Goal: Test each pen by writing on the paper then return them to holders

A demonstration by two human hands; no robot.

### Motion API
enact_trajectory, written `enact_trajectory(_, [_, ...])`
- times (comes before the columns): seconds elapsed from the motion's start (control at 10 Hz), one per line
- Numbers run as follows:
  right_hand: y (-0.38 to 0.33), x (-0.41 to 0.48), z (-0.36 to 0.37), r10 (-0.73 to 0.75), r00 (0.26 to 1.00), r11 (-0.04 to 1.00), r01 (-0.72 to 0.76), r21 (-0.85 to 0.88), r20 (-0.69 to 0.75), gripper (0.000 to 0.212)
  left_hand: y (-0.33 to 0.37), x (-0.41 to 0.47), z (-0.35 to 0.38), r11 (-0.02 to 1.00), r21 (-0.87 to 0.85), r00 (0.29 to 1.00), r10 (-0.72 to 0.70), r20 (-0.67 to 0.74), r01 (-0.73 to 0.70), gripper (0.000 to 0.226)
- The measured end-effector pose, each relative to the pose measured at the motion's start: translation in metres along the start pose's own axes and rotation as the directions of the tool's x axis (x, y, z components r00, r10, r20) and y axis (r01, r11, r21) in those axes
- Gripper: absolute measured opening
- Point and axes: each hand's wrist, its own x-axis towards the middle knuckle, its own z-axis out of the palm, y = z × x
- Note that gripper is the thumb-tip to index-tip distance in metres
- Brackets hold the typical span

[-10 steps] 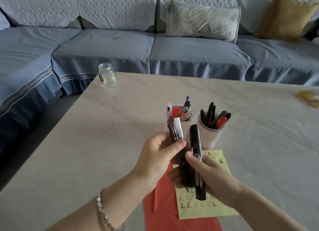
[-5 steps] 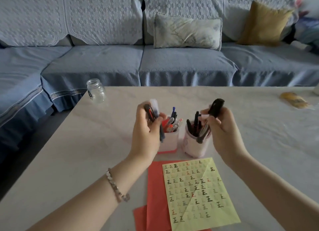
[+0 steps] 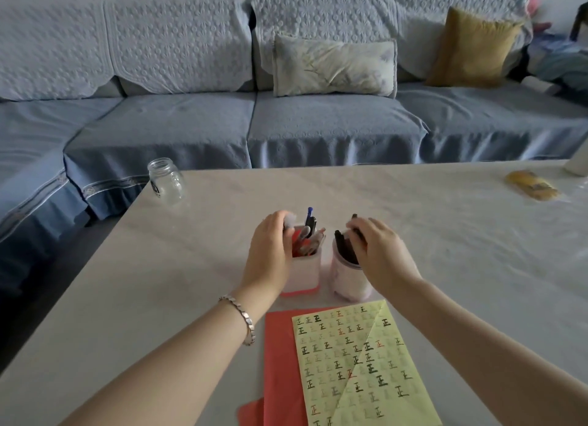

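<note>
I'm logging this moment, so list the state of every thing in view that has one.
Left hand, gripping a white-capped pen at the square holder's rim.
Right hand, fingers on the black markers, hold unclear.
Square holder, upright, holding pens.
Round holder, upright, holding the black markers.
Glass jar, upright, lidless, empty.
Yellow paper, flat, covered with written marks.
Red paper, flat, under the yellow paper.

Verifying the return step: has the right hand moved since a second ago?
Yes. The right hand went from above the yellow paper forward to the round holder rim.
</note>
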Motion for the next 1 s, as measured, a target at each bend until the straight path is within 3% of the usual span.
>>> enact_trajectory(0.1, [0.007,-0.007,0.011,-0.181,0.981,0.967,0.165,-0.196,-0.067,0.035,-0.012,-0.007,0.013,0.959,0.273,0.995,-0.091,0.032,0.079,0.018])
enact_trajectory(0.2, [0.011,-0.016,0.012,-0.176,0.968,0.975,0.146,-0.168,-0.18,0.039,-0.016,-0.015,0.005,0.978,0.165,0.983,-0.147,0.114,0.127,0.043])
enact_trajectory(0.3, [0.015,-0.036,0.009,0.077,0.962,0.997,-0.077,0.01,-0.263,0.072,-0.014,-0.025,-0.006,0.969,-0.157,0.97,-0.164,0.182,0.193,0.073])
enact_trajectory(0.4, [0.011,-0.043,0.006,0.41,0.911,0.893,-0.389,0.228,-0.05,0.113,-0.022,-0.02,-0.001,0.796,-0.343,0.859,-0.402,0.316,0.499,0.122])
enact_trajectory(0.5, [0.01,-0.037,0.009,0.482,0.873,0.804,-0.475,0.359,0.074,0.124,-0.026,-0.012,0.005,0.723,-0.363,0.8,-0.452,0.395,0.588,0.102])
enact_trajectory(0.6, [0.009,-0.025,0.013,0.502,0.859,0.774,-0.498,0.391,0.101,0.068,-0.034,-0.006,0.008,0.703,-0.347,0.768,-0.456,0.449,0.62,0.048])
enact_trajectory(0.7, [0.014,-0.018,0.015,0.465,0.881,0.793,-0.457,0.402,0.084,0.034,-0.04,0.0,0.003,0.681,-0.355,0.743,-0.432,0.512,0.641,0.044])
enact_trajectory(0.9, [0.018,-0.009,0.017,0.454,0.882,0.807,-0.467,0.362,0.126,0.037,-0.037,0.004,-0.005,0.749,-0.207,0.679,-0.4,0.616,0.629,0.043])
enact_trajectory(1.0, [0.014,-0.01,0.015,0.47,0.865,0.79,-0.5,0.354,0.174,0.051,-0.033,0.001,-0.007,0.783,-0.153,0.692,-0.418,0.588,0.602,0.054])
